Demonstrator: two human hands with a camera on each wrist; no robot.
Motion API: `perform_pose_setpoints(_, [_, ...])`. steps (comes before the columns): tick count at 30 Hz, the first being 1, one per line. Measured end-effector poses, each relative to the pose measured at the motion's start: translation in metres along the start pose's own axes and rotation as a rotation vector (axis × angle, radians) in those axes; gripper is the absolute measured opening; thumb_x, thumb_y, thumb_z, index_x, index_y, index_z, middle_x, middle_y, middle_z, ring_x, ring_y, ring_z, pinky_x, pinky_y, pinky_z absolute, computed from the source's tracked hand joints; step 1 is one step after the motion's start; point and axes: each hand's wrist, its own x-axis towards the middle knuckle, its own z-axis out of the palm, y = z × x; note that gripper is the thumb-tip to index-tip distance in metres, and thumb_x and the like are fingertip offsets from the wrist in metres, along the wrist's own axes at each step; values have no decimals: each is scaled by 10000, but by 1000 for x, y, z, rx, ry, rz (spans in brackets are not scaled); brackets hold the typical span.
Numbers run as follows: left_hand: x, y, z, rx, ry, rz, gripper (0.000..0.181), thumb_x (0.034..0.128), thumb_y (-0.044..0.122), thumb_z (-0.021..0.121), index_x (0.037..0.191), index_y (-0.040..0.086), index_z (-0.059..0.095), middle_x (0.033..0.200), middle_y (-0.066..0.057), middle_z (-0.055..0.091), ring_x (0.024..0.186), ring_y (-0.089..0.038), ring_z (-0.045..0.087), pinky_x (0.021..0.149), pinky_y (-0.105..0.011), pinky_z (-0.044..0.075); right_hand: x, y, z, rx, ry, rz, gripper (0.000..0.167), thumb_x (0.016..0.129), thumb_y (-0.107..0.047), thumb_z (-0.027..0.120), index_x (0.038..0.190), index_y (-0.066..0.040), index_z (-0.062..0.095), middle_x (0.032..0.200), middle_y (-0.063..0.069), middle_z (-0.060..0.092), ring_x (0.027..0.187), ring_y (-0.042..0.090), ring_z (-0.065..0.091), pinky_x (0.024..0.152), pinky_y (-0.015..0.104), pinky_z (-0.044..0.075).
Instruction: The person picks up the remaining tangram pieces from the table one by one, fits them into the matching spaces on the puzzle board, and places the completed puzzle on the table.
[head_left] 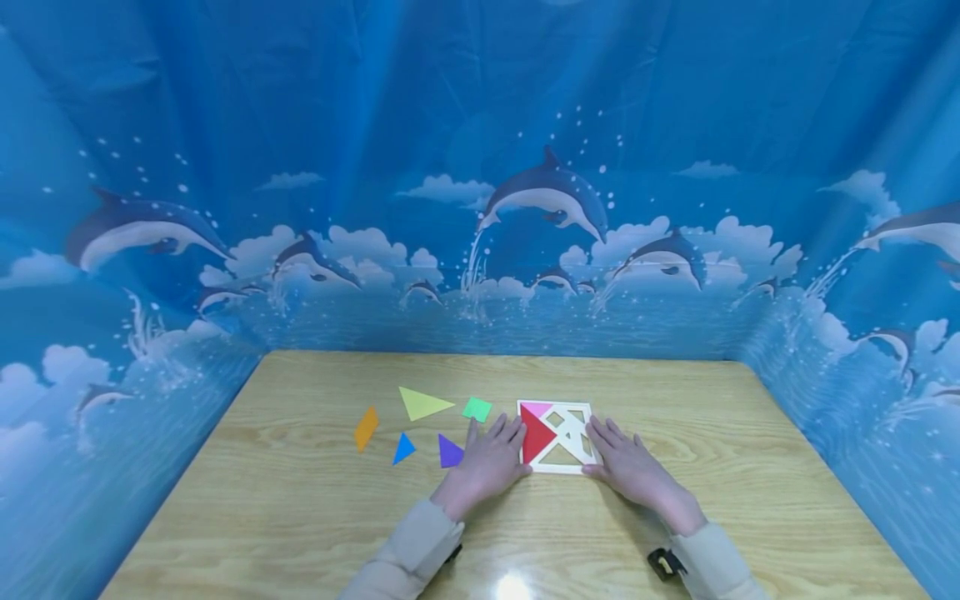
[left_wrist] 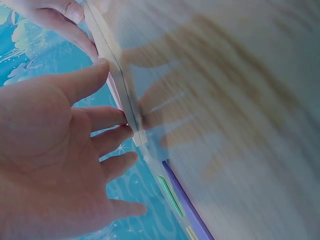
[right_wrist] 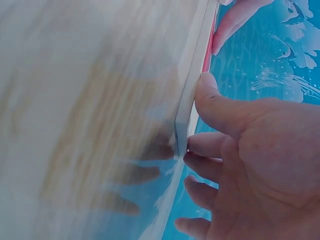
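A white tangram tray (head_left: 557, 469) lies flat on the wooden table, its cut-outs showing wood. Inside it, a large red triangle (head_left: 536, 435) fills the left side and a pink triangle (head_left: 536, 408) the top left corner. My left hand (head_left: 489, 460) touches the tray's left edge with straight, spread fingers, the thumb at the near corner. Against the opposite edge rests my right hand (head_left: 636, 471), fingers likewise extended. In both wrist views the thumbs and fingertips meet the tray's side. A purple triangle (head_left: 449, 452) is partly hidden beside the left hand, near a green square (head_left: 477, 408).
Left of the tray lie a yellow-green triangle (head_left: 422, 405), a blue triangle (head_left: 403, 449) and an orange parallelogram (head_left: 366, 429). A blue curtain (head_left: 420, 108) printed with dolphins borders the table (head_left: 255, 500) at the back and both sides.
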Motion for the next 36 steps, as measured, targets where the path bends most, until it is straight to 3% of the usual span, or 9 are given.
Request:
perform_pose_setpoints(7, [-3, 1, 1, 22, 3, -4, 663, 1015, 448, 568, 1554, 100, 399, 1635, -39, 338, 1519, -275, 277, 1195, -648, 212, -1, 5, 6, 13, 43, -42, 701, 998, -351, 604, 1468, 125, 397, 1546, 320, 341, 1407, 571, 288, 1066, 800, 211])
perform_pose_setpoints(20, [-7, 0, 0, 18, -14, -7, 679, 1014, 456, 565, 1560, 97, 382, 1645, -40, 310, 1529, -282, 249, 1204, -651, 173, -2, -7, 1, -25, -28, 19, 704, 1005, -345, 607, 1501, 94, 370, 1592, 270, 298, 1459, 518, 249, 1117, 757, 203])
perform_pose_setpoints(36, [-14, -3, 0, 13, -13, -4, 687, 1004, 453, 582, 1555, 93, 387, 1642, -36, 313, 1527, -289, 250, 1205, -652, 163, -6, -16, 2, -31, -21, 19, 696, 1004, -342, 607, 1500, 89, 378, 1598, 254, 299, 1466, 495, 262, 1132, 739, 200])
